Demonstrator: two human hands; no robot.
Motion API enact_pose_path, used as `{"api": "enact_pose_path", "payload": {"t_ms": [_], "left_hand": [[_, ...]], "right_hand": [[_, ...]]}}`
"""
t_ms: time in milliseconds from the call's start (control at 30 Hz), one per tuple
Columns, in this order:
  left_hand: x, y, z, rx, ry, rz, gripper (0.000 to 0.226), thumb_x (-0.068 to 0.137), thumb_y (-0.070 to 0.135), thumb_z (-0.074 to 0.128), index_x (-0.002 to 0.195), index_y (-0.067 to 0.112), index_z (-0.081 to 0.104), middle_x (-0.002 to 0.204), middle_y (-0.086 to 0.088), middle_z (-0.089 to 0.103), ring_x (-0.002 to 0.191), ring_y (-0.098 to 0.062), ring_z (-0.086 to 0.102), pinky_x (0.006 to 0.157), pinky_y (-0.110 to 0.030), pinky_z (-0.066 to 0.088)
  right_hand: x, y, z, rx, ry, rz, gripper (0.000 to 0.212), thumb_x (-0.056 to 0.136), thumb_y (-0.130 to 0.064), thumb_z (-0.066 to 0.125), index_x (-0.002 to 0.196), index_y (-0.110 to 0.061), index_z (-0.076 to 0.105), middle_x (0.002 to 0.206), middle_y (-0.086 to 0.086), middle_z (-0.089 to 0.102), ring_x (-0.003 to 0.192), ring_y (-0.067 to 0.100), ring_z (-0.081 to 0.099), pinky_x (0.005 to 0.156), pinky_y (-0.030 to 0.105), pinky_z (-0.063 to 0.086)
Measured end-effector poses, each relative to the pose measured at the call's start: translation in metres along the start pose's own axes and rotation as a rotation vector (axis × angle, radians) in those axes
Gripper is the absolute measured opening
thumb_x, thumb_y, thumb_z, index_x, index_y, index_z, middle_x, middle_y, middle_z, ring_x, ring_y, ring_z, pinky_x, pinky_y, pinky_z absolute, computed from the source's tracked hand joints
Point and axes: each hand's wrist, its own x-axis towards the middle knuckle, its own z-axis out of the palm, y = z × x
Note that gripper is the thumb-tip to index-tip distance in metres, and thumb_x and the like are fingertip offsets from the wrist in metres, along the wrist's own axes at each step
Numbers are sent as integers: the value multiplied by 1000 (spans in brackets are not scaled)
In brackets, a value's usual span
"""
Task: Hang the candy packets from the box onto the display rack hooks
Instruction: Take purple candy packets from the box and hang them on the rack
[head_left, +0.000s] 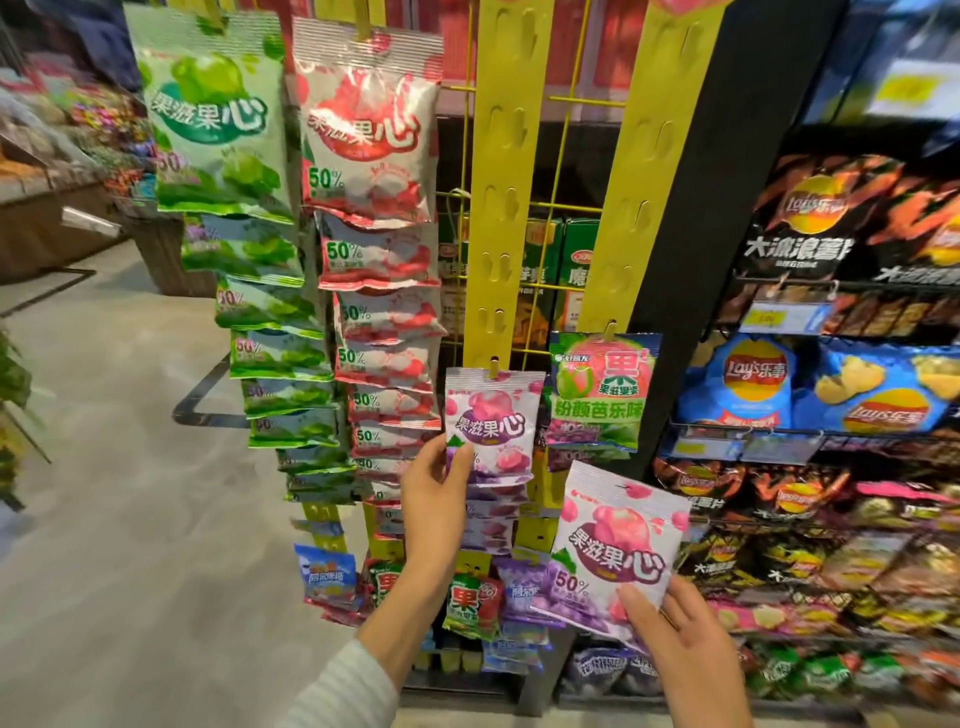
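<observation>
Four yellow hanging strips are showing on the display rack (524, 197). The far-left strip is carrying a column of green packets (213, 119), at least eight countable before the lower ones are overlapping too tightly to separate. The next strip is carrying a column of red packets (369, 130), about nine, with the same difficulty low down. The third strip (498, 171) is standing bare along its upper hooks; one pink-and-purple packet (493, 421) is hanging at its lower part, with more of the same kind stacked beneath it, their number not determinable. The fourth strip (639, 171) is holding one pink-and-green packet (602, 389), and a partly covered packet is showing below it.

No box is appearing in view. The foot of the rack is crowded with small mixed packets, blurred and partly covered by the arms. Shelves of crisp bags (810, 384) are standing to the right, cut off at the edge.

The left hand (436, 499) is pinching the lower left corner of the hanging pink-and-purple packet, thumb in front, fingers curled behind. The right hand (680, 644) is gripping a second pink-and-purple packet (618, 545) by its lower right corner, thumb pressed on the front, holding it tilted, near and right of the rack, clear of the hooks.
</observation>
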Motion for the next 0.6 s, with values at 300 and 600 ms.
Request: {"api": "enact_pose_path", "payload": {"t_ms": [300, 600], "left_hand": [[-34, -29, -20, 6, 137, 124, 29, 99, 18, 65, 125, 31, 63, 124, 9, 62, 111, -4, 62, 95, -28, 55], [-58, 6, -25, -61, -399, 193, 24, 101, 11, 61, 119, 26, 62, 124, 12, 63, 108, -12, 65, 86, -30, 57]], "right_hand": [[14, -11, 14, -84, -112, -52, 22, 92, -14, 71, 112, -22, 66, 97, -20, 77, 88, -4, 72, 69, 14, 56], [31, -23, 46, -119, -260, -177, 26, 94, -18, 70, 119, -19, 67, 110, -10, 77, 105, 9, 72, 86, 24, 59]]}}
